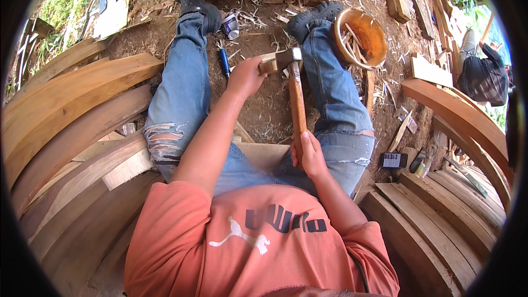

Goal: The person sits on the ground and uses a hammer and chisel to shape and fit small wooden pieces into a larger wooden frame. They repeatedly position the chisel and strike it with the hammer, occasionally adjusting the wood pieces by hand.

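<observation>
My right hand (312,155) is closed around the wooden handle of a hammer (297,99), low on its grip. The hammer's metal head points away from me, between my knees. My left hand (246,78) is closed on a small tan wooden piece (268,66), whose far end meets or overlaps the hammer head. Whether the two touch is hard to tell. My fingers hide the rest of the wooden piece.
An orange bucket (378,36) with wood scraps stands beside my right foot. A blue marker-like tool (224,63) and a can (231,26) lie between my legs. Curved boards (82,91) flank my left; stacked planks (423,225) and a phone (394,160) are at right.
</observation>
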A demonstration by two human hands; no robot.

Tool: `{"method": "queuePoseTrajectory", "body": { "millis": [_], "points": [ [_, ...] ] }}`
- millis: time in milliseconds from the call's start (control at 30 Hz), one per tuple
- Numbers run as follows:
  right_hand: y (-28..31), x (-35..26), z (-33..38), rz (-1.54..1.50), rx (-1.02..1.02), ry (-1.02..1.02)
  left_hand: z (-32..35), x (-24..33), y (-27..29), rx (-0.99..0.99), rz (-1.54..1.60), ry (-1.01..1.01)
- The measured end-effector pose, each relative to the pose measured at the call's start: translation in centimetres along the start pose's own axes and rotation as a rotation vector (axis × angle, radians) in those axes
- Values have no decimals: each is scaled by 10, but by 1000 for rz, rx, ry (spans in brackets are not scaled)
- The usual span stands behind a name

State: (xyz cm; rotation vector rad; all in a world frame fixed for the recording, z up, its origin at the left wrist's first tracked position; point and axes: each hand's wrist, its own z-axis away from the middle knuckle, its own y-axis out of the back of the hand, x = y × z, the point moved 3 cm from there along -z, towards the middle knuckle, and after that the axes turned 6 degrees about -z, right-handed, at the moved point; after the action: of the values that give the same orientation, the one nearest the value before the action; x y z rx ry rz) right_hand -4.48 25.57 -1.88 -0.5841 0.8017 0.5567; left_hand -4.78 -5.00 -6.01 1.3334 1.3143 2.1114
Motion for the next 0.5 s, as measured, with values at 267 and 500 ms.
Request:
{"method": "queuePoseTrajectory", "body": {
  "millis": [267,500],
  "points": [
    [-1,-2,-8,26,-12,-34,6,4,2,14,-48,23],
    [0,8,-15,75,7,-20,10,9,5,29,-39,7]
  ]
}}
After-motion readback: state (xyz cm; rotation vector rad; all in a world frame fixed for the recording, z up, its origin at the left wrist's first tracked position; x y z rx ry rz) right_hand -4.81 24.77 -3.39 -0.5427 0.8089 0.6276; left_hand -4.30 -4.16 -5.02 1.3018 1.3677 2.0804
